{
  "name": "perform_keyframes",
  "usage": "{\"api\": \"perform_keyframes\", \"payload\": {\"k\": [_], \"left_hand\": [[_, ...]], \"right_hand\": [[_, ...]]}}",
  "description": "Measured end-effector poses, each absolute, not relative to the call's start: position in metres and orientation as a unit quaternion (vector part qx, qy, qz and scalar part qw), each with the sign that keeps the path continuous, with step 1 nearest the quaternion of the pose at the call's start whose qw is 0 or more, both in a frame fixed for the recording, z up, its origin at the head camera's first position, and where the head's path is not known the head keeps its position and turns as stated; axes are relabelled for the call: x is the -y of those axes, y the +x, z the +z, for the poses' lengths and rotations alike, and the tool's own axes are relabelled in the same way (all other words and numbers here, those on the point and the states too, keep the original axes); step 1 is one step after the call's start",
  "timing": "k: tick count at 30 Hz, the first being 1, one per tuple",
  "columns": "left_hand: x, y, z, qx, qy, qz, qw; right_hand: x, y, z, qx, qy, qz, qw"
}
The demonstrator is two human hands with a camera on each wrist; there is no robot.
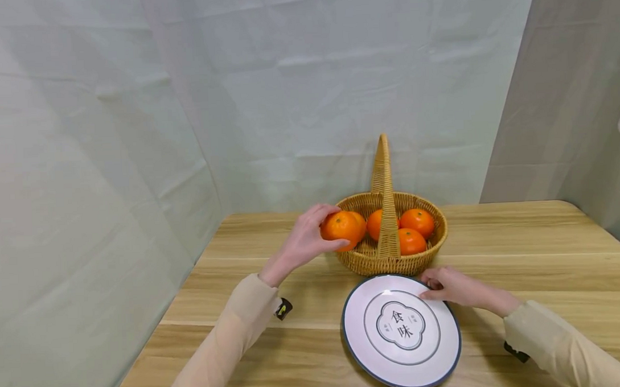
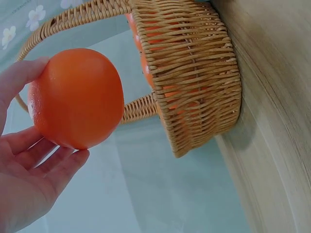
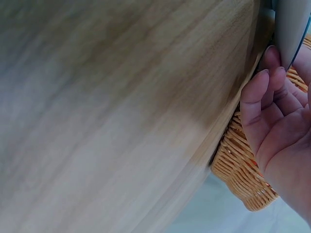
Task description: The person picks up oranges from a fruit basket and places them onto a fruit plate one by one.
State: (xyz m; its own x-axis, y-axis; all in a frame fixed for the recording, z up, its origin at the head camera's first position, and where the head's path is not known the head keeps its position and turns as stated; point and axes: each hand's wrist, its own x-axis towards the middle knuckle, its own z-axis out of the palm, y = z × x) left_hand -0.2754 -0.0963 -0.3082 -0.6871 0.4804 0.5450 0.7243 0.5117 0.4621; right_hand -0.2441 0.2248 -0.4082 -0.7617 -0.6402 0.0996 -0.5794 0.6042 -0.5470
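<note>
My left hand (image 1: 308, 234) grips an orange (image 1: 340, 229) between thumb and fingertips, raised at the left rim of a wicker basket (image 1: 366, 264). In the left wrist view the smooth orange (image 2: 80, 99) shows apart from the basket's woven side. Inside the basket lie several more oranges (image 1: 417, 221). In front of it is a round white plate (image 1: 361, 328) with a dark blue rim and printed characters in its middle. My right hand (image 1: 462, 288) pinches the plate's right far rim, thumb on top and fingers curled beneath, as the right wrist view shows.
The basket's tall arched handle (image 1: 386, 185) rises over its middle. Everything stands on a wood-grain table (image 1: 522, 237). Pale cloth (image 1: 306, 91) hangs behind the table and along its left side.
</note>
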Motion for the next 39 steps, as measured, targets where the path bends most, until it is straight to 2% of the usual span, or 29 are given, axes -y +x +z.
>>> {"api": "perform_keyframes", "payload": {"k": [11,27,39], "left_hand": [[0.098,-0.268,-0.307,0.840,-0.379,-0.347,0.176],[0.090,-0.260,-0.314,0.794,-0.472,-0.342,0.173],[0.083,-0.256,-0.323,0.794,-0.499,-0.316,0.142]], "right_hand": [[-0.225,-0.242,-0.406,-0.894,-0.344,-0.283,0.047],[-0.224,-0.242,-0.405,-0.896,-0.343,-0.279,0.047],[-0.224,-0.242,-0.406,-0.897,-0.346,-0.273,0.045]]}}
